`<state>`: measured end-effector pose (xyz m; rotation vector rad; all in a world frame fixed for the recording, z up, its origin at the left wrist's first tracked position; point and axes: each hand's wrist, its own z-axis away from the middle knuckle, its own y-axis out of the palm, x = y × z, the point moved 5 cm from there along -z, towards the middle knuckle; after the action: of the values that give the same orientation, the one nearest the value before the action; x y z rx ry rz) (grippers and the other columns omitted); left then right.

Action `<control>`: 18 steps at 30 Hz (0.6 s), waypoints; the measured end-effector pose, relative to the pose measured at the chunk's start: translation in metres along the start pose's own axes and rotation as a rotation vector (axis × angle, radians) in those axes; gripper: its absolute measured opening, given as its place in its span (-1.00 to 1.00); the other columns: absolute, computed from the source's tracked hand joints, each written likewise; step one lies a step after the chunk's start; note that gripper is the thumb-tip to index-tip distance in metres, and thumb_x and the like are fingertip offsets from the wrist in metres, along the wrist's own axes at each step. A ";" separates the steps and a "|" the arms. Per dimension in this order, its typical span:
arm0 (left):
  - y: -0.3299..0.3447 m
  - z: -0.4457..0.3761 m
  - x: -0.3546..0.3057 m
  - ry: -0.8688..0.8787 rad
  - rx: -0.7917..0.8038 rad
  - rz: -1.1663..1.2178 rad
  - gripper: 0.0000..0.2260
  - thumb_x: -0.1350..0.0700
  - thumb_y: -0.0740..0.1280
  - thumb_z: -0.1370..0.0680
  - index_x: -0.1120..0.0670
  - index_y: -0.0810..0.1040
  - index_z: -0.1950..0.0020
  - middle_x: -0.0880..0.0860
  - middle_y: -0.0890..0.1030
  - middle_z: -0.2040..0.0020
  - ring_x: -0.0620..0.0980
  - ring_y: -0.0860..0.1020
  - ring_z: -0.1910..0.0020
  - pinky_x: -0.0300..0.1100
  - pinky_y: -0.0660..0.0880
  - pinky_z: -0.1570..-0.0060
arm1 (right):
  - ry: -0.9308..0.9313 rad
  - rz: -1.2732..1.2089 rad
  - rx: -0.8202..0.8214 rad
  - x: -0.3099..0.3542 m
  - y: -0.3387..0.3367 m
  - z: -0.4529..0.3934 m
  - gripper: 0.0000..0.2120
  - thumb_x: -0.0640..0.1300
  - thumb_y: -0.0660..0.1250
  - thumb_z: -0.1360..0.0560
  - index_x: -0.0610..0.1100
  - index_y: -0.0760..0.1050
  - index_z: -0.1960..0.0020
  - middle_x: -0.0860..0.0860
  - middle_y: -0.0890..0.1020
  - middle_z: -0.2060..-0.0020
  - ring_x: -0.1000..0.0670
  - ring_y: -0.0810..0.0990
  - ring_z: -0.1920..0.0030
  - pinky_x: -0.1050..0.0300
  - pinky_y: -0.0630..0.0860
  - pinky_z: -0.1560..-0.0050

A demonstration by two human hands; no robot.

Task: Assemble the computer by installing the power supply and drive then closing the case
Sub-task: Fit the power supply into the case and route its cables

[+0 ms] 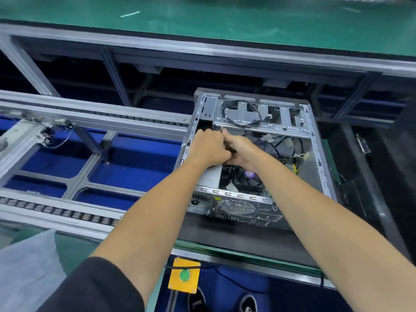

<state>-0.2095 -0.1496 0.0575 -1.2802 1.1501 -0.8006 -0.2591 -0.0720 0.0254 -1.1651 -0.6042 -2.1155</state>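
An open silver computer case [315, 140] lies on its side on a dark pallet, its inside facing up. Both my hands reach into its left half. My left hand [208, 147] has curled fingers by the case's left wall, above the grey power supply [211, 176]. My right hand [242, 152] touches it from the right, fingers curled on something hidden; yellow wire tips [222, 130] show just above the knuckles. A CPU fan [248, 176] with a purple label sits under my right wrist. The drive cage [254, 118] at the far end carries a black cable loop.
The dark pallet [236, 235] sits on a conveyor with roller chains [56, 212] running left. A yellow box with a green button [184, 275] hangs at the near edge. A green mat bench [225, 21] lies beyond. White plastic sheet [24, 266] is at lower left.
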 end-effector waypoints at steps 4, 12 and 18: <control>-0.002 -0.001 0.000 -0.007 -0.007 0.022 -0.80 0.01 0.34 -0.38 0.06 0.37 0.33 -0.06 0.35 0.42 0.06 0.41 0.25 -0.10 0.23 0.13 | -0.059 0.037 -0.021 0.001 -0.002 -0.006 -0.63 0.12 0.17 -0.63 -0.16 0.56 -0.06 -0.02 0.57 0.26 0.00 0.49 0.37 0.20 0.46 0.42; -0.008 -0.003 -0.002 -0.067 -0.070 0.178 -0.87 0.09 0.34 -0.37 0.15 0.55 0.26 0.00 0.44 0.39 0.08 0.46 0.29 -0.15 0.30 0.28 | -0.164 0.040 -0.123 0.000 -0.008 -0.017 -0.59 0.10 0.19 -0.63 -0.21 0.55 0.14 -0.07 0.60 0.37 -0.01 0.56 0.42 0.19 0.52 0.45; -0.009 -0.009 -0.001 -0.129 -0.054 0.298 -0.87 0.16 0.37 -0.34 0.19 0.53 0.36 0.04 0.42 0.47 0.10 0.46 0.35 -0.17 0.30 0.40 | -0.185 -0.010 -0.142 -0.001 -0.013 -0.021 -0.62 0.04 0.21 -0.64 -0.30 0.54 0.02 -0.19 0.60 0.20 -0.12 0.59 0.22 0.05 0.63 0.17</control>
<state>-0.2169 -0.1531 0.0675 -1.1515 1.2281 -0.4638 -0.2806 -0.0765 0.0129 -1.4507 -0.5500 -2.1019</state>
